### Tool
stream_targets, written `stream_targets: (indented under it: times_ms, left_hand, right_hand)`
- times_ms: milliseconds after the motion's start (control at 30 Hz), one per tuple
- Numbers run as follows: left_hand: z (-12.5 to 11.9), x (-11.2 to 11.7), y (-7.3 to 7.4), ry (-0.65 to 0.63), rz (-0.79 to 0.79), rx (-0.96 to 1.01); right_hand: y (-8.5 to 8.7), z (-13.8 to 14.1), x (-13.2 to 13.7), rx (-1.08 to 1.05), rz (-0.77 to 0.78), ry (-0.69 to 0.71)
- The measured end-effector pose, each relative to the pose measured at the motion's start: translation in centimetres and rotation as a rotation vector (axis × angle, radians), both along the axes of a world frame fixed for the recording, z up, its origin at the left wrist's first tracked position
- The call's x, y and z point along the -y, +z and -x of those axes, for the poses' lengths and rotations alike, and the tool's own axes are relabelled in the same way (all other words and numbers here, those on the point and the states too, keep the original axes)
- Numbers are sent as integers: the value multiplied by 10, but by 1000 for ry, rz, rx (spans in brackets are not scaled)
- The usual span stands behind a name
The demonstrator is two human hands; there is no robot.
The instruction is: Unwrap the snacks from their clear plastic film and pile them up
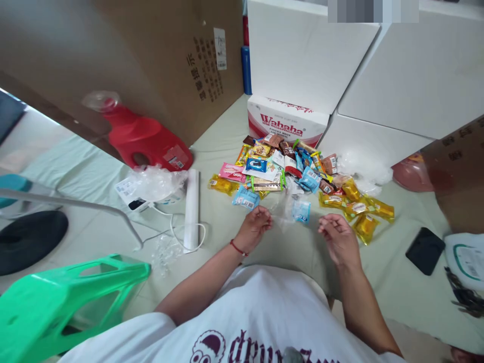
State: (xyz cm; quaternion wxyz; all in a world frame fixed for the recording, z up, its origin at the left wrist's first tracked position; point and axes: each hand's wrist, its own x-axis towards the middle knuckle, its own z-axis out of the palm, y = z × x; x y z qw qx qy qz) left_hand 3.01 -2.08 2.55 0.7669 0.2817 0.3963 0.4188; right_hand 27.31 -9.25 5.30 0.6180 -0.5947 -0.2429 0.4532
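Observation:
My left hand (254,226) and my right hand (338,236) are held over the pale green floor, both with fingers curled. Between them stretches a clear plastic bag (291,214); each hand pinches one of its edges. A small blue snack packet (301,210) shows inside or behind the bag. Just beyond lies a pile of snack packets (280,166): blue, pink, brown and several yellow ones (359,209) to the right. A red string circles my left wrist.
A Wahaha carton (287,121) and white boxes stand behind the pile. A large brown carton (124,60), red jug (145,141), crumpled plastic (157,181) and white power strip (191,209) lie left. A green stool (71,297) is near left, a black phone (425,250) right.

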Motion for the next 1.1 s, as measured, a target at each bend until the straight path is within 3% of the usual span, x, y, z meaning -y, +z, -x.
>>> stream_targets:
  times_ms: [100, 167, 267, 333, 400, 500, 600, 700, 800, 933, 1000, 1100]
  left_hand:
    - [22, 0, -15, 62, 121, 53]
    - [27, 4, -23, 79, 173, 99]
    - [21, 10, -27, 45, 216, 171]
    - [13, 12, -25, 13, 231, 211]
    - [7, 13, -21, -2, 225, 243]
    - [9, 14, -16, 13, 203, 258]
    - [19, 15, -15, 53, 201, 228]
    - [22, 18, -16, 72, 199, 215]
    - [14, 22, -14, 46, 183, 252]
    - [7, 23, -12, 37, 147, 271]
    - [13, 19, -15, 54, 146, 261]
    - [28, 12, -22, 86, 173, 243]
  right_hand:
    - [-16, -32, 22, -20, 101, -83]
    - [-25, -36, 34, 51, 158, -69]
    - [-31, -8, 35, 270, 139, 166]
    - [-31, 23, 26, 445, 30, 368]
    - [-29, 50, 11, 579, -85, 469]
    - [-27, 62, -6, 596, -102, 435]
    - [-23, 47, -9, 476, -19, 368]
    - [-20, 38, -3, 496, -33, 403]
    - [-19, 54, 0, 614, -112, 482]
    - [-20, 70, -5, 555, -94, 410]
    - [-20, 59, -4, 440, -39, 371]
    - [-25, 21, 9, 294, 38, 269]
